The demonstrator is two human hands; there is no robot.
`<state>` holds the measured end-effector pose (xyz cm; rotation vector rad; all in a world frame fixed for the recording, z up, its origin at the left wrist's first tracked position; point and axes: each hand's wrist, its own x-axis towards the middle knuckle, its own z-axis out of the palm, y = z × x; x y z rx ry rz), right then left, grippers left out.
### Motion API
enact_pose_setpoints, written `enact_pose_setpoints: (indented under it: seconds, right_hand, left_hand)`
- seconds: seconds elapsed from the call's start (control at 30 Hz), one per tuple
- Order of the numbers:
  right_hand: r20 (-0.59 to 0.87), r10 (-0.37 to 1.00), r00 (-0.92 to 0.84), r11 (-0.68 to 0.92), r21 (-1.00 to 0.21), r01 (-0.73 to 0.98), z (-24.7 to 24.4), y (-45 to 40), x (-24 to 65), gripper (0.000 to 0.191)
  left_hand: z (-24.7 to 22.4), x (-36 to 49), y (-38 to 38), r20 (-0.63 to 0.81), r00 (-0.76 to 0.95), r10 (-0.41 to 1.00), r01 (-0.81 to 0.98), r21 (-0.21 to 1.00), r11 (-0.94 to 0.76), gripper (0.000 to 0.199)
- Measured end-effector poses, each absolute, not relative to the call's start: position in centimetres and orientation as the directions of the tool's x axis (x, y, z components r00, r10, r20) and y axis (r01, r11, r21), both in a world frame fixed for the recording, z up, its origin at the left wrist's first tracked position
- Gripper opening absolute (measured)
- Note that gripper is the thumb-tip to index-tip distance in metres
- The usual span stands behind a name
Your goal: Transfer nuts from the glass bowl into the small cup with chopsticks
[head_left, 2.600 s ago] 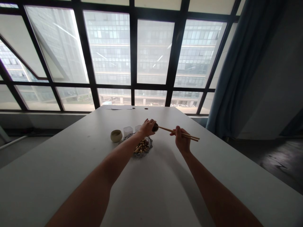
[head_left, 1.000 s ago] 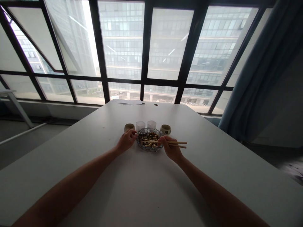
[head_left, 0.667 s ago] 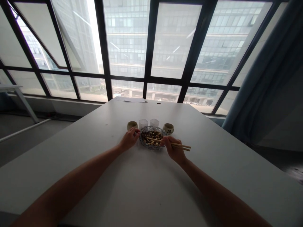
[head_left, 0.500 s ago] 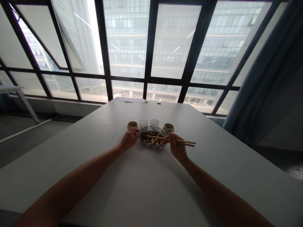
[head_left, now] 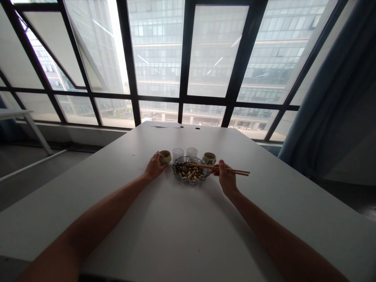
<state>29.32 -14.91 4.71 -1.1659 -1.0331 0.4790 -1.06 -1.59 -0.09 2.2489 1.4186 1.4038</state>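
A clear faceted glass bowl [head_left: 190, 181] sits on the white table with mixed nuts and dark seeds [head_left: 190, 172] in it. My right hand [head_left: 225, 177] is closed around a pair of wooden chopsticks [head_left: 235, 171]. Their tips lie over the bowl, at the nuts. To the bowl's left, my left hand [head_left: 155, 166] has its fingers curled against the near-left side of a small beige cup [head_left: 167, 158]. The hand hides part of that cup, which stands upright.
Two translucent cups [head_left: 178, 153] stand just behind the bowl. A second beige cup [head_left: 209, 158] with a dark character is at the bowl's right. White paper [head_left: 163, 125] lies at the table's far end, before the windows. A blue curtain [head_left: 317, 102] hangs on the right.
My left hand has moved from the bowl's left rim outward to the left beige cup and taken hold of it. My right hand and the chopsticks have shifted slightly right.
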Motion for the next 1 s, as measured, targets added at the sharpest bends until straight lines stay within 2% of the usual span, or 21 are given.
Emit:
enact_pose_setpoints:
  seconds: [0.07,0.13,0.23,0.33,0.4,0.5,0.57,0.6,0.67,0.73,0.8,0.9,1.0]
  right_hand:
    - [0.484,0.745,0.46,0.403,-0.875,0.268,5.1,-15.5,29.1,0.062]
    - [0.61,0.707,0.358,0.472,-0.784,0.403,5.7,-16.3,28.9,0.056]
    - [0.775,0.632,0.0,0.632,-0.515,0.578,6.8,-17.7,28.5,0.047]
    - [0.808,0.526,-0.264,0.739,-0.282,0.611,7.6,-18.4,28.0,0.037]
    - [0.816,0.481,-0.32,0.762,-0.209,0.612,7.8,-18.4,27.9,0.034]
    - [0.828,0.446,-0.34,0.773,-0.165,0.612,7.8,-18.3,28.0,0.032]
    - [0.831,0.466,-0.304,0.764,-0.205,0.612,7.6,-18.2,28.3,0.035]
    - [0.83,0.5,-0.247,0.744,-0.266,0.613,7.5,-18.0,28.4,0.038]
    - [0.799,0.601,-0.034,0.658,-0.47,0.589,7.2,-17.6,28.7,0.043]
    - [0.7,0.676,0.23,0.544,-0.684,0.486,6.8,-16.8,29.1,0.049]
    - [0.592,0.699,0.403,0.473,-0.804,0.361,6.3,-15.9,29.5,0.055]
    - [0.513,0.711,0.481,0.444,-0.858,0.258,6.0,-15.0,30.2,0.06]
    - [0.542,0.704,0.459,0.451,-0.84,0.301,6.2,-15.2,30.5,0.059]
  left_hand:
    - [0.1,-1.1,-1.6,0.638,0.113,0.762,0.612,0.559,-0.559,0.032]
    - [0.4,-1.1,-1.8,0.65,0.112,0.752,0.592,0.564,-0.576,0.03]
    - [1.0,-1.0,-2.5,0.678,0.143,0.721,0.58,0.532,-0.616,0.03]
    - [1.5,-0.8,-3.1,0.696,0.18,0.695,0.598,0.484,-0.639,0.031]
    - [1.7,-0.8,-3.5,0.696,0.196,0.691,0.605,0.468,-0.644,0.031]
    - [1.8,-0.8,-3.7,0.697,0.205,0.687,0.604,0.463,-0.649,0.032]
    - [1.8,-0.8,-3.6,0.699,0.201,0.686,0.595,0.469,-0.653,0.033]
    - [1.7,-0.8,-3.5,0.7,0.195,0.687,0.59,0.476,-0.652,0.033]
    - [1.4,-0.9,-3.2,0.694,0.163,0.701,0.572,0.513,-0.64,0.032]
    - [1.1,-1.1,-2.7,0.673,0.118,0.731,0.545,0.571,-0.614,0.031]
    - [0.8,-1.2,-2.3,0.644,0.082,0.761,0.514,0.627,-0.586,0.032]
    - [0.4,-1.4,-1.9,0.619,0.057,0.783,0.481,0.67,-0.565,0.034]
    - [0.3,-1.3,-1.8,0.61,0.05,0.791,0.484,0.678,-0.553,0.036]
